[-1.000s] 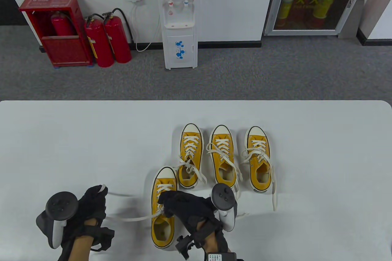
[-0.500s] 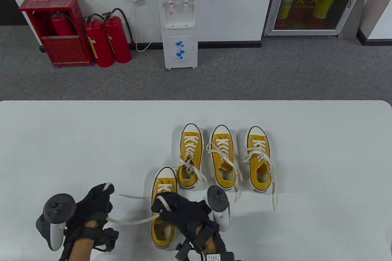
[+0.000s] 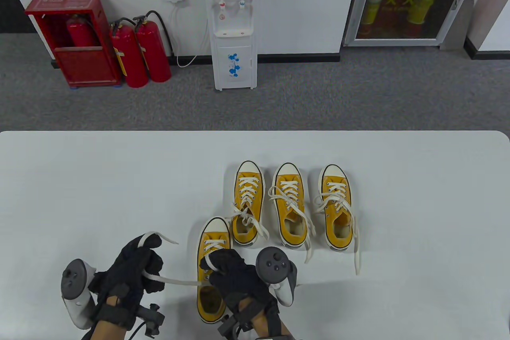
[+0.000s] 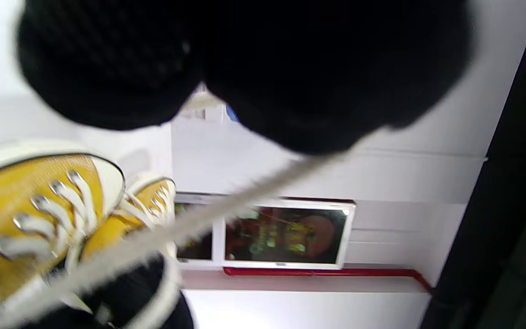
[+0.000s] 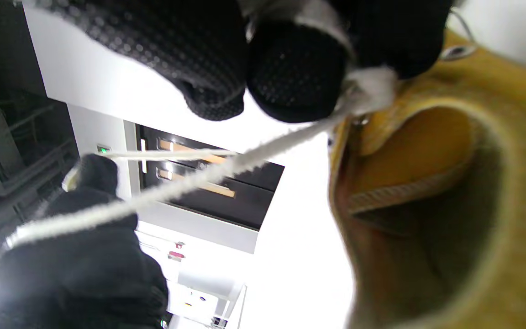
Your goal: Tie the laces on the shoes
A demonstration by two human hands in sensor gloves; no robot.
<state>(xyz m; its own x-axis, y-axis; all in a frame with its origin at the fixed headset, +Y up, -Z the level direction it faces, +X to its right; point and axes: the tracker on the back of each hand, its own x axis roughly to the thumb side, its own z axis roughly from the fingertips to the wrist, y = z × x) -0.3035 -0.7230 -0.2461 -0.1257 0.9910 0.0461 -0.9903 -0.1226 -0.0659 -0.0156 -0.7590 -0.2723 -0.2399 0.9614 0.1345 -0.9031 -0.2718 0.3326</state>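
Observation:
A yellow sneaker [image 3: 213,272] with white laces stands near the table's front edge, toe pointing away. My right hand [image 3: 229,270] rests on its tongue and pinches a lace [image 3: 213,264] there; the right wrist view shows the fingers [image 5: 290,68] around the lace above the shoe opening [image 5: 427,205]. My left hand [image 3: 139,264], left of the shoe, grips the other lace [image 3: 175,281], which runs taut from the shoe to it, its end sticking out past the fingers [image 3: 159,236]. In the left wrist view the taut lace [image 4: 199,224] runs below the fingers.
Three more yellow sneakers [image 3: 248,202] [image 3: 291,204] [image 3: 338,206] stand in a row behind the worked shoe, their loose laces trailing on the white table [image 3: 99,188]. One long lace [image 3: 356,252] hangs right of the row.
My left hand has moved right toward the shoe and turned, the lace now wrapped over its fingers. My right hand has shifted slightly left on the shoe, still holding its lace.

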